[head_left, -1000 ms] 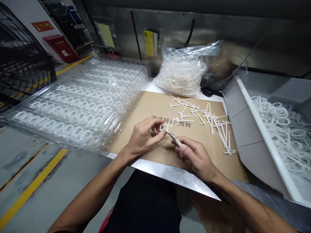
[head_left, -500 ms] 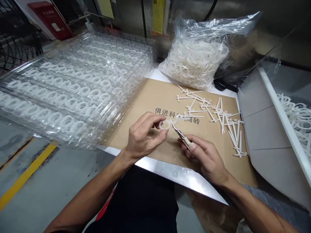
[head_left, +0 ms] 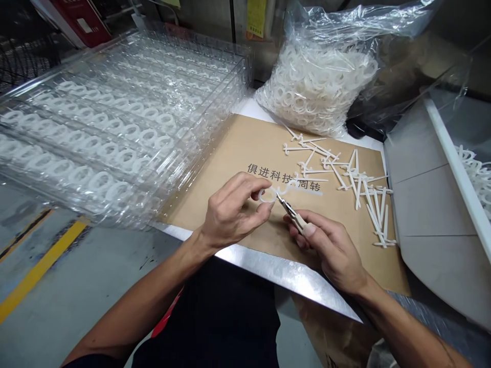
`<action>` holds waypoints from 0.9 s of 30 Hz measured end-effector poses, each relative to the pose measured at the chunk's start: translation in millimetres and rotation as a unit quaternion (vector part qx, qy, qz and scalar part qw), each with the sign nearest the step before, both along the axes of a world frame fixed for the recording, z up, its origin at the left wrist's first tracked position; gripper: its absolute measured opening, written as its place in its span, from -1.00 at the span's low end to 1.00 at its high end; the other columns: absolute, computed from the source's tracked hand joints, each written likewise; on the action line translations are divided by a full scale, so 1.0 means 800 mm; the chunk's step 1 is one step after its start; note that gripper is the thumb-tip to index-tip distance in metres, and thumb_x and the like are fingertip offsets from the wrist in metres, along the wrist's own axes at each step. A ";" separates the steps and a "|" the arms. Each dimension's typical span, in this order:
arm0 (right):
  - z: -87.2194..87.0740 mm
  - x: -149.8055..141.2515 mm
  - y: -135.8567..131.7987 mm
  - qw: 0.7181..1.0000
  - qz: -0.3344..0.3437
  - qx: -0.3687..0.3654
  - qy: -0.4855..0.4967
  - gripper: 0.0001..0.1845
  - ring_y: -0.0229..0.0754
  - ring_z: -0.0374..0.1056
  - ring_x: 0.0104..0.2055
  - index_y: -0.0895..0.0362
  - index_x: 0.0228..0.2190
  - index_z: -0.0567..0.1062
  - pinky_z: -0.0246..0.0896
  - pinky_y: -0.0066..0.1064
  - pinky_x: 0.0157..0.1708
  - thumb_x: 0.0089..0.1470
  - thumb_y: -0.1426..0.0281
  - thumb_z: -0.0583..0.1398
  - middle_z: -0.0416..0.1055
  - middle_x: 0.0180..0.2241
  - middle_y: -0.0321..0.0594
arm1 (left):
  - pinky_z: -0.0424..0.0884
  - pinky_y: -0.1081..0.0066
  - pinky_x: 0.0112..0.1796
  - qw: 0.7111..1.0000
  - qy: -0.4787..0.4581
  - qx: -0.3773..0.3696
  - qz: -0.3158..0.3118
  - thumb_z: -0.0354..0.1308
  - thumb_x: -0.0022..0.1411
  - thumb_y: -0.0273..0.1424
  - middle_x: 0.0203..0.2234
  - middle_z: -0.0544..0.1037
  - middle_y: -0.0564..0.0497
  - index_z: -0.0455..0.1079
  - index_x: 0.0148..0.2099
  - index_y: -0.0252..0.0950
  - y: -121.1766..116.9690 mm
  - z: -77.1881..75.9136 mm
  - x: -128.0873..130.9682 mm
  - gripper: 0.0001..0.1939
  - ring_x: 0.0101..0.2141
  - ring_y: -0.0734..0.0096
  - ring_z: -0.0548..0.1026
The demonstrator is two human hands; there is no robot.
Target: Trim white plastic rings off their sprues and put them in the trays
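Between the thumb and fingers of my left hand point(head_left: 240, 209) is a white plastic ring point(head_left: 267, 196), pinched at its edge. A thin stem of the same plastic runs off the ring to the right. My right hand point(head_left: 330, 245) is wrapped around a pair of nippers point(head_left: 294, 214) with pale handles. Their metal tips are at the right side of the ring, by the joint with the stem; whether the jaws are closed I cannot tell. Several cut-off white sprues point(head_left: 360, 179) lie scattered on the brown cardboard sheet point(head_left: 230, 153) beyond my hands.
Stacked clear trays point(head_left: 130, 122) with rows of white rings stand at the left. A clear plastic bag point(head_left: 318, 87) full of rings sits at the back. On the right, an open grey box point(head_left: 433, 204) has more rings behind its white rim. A metal edge point(head_left: 276, 266) borders the table in front.
The view has shifted slightly. The nipper tips have come up against the ring's right side, where a small gap showed before. Both hands keep their hold.
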State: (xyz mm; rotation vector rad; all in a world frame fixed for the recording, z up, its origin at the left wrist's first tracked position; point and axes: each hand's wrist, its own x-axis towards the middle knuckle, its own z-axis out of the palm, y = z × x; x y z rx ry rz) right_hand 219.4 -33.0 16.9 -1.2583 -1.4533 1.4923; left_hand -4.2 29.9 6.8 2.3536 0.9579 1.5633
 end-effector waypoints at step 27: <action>0.002 -0.002 -0.001 0.998 0.007 0.042 -0.046 -0.61 -0.21 0.21 -0.37 0.12 -0.15 0.53 0.15 -0.34 -0.33 0.44 0.10 0.07 0.34 -0.35 -0.27 | 0.52 0.44 -0.28 1.000 0.009 -0.007 -0.023 0.27 0.31 -0.52 -0.31 0.59 -0.06 0.49 0.00 -0.40 0.000 -0.001 -0.001 -0.78 -0.35 0.47 0.52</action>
